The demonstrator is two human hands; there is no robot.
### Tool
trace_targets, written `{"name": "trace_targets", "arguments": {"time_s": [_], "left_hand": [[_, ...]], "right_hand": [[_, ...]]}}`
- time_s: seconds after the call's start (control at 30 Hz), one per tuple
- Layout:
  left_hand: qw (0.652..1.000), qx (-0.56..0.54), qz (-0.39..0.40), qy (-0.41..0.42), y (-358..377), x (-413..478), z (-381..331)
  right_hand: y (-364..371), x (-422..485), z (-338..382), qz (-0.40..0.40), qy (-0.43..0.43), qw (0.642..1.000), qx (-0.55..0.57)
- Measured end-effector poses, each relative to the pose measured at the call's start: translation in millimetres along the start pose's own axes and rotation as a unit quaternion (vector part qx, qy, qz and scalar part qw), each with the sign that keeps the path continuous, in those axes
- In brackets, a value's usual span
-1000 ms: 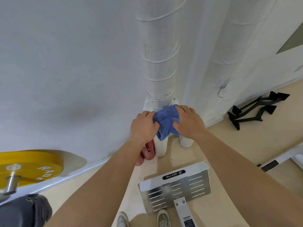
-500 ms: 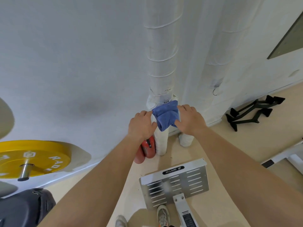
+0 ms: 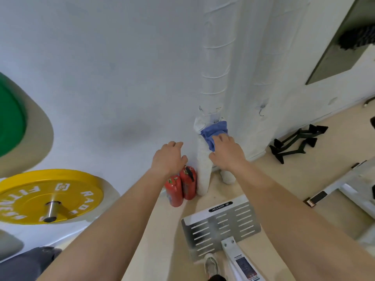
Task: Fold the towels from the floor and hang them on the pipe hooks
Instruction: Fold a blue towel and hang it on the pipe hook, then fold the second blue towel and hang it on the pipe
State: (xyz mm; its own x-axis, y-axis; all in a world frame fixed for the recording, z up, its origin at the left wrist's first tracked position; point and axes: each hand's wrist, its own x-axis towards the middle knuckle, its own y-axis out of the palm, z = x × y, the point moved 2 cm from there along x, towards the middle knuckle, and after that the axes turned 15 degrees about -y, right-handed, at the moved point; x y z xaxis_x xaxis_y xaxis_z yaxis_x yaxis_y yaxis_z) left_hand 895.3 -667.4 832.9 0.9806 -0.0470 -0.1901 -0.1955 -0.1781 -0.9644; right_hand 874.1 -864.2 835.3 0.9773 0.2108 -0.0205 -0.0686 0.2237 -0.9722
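You face a white wall (image 3: 101, 67) that meets a pale beige floor (image 3: 284, 179). Two thick pipes wrapped in white run down the corner: the left pipe (image 3: 216, 67) stands in front of you and the right pipe (image 3: 261, 78) is just beside it. A small metal hook (image 3: 262, 111) shows bare on the right pipe.

The blue towel (image 3: 215, 130) sits bunched against the front of the left pipe, well above the floor. Whether it hangs from a hook you cannot tell, because the cloth covers that spot.

Both your arms reach forward with the hands apart. Your left hand (image 3: 169, 157) is off the towel, to the left of the pipe. Its fingers are loosely bent and it holds nothing. Your right hand (image 3: 227, 153) lies with its fingers on the lower part of the towel and the thumb spread below it. Whether it pinches the cloth or only touches it cannot be told.

Two red fire extinguishers (image 3: 180, 186) stand on the floor against the foot of the left pipe, right under your left hand. A slotted metal plate (image 3: 221, 226) lies on the floor between you and the pipes, and one shoe (image 3: 211, 264) shows at its near edge. At your left a yellow weight plate (image 3: 50, 196) sits on a steel bar, with a green weight plate (image 3: 10, 118) above it. To the right, black handles (image 3: 298, 140) lie on the floor by the wall.
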Motion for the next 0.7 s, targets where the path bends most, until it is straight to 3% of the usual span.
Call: {"name": "trace_targets", "arguments": {"time_s": [0.33, 0.7], "left_hand": [[0.999, -0.017, 0.03, 0.016, -13, -124, 149], [0.999, -0.023, 0.027, -0.013, -4, -240, 229]], "right_hand": [[32, -104, 173, 0.054, 0.045, 0.997, -0.008], [44, -190, 283, 0.055, 0.002, 0.998, -0.019]]}}
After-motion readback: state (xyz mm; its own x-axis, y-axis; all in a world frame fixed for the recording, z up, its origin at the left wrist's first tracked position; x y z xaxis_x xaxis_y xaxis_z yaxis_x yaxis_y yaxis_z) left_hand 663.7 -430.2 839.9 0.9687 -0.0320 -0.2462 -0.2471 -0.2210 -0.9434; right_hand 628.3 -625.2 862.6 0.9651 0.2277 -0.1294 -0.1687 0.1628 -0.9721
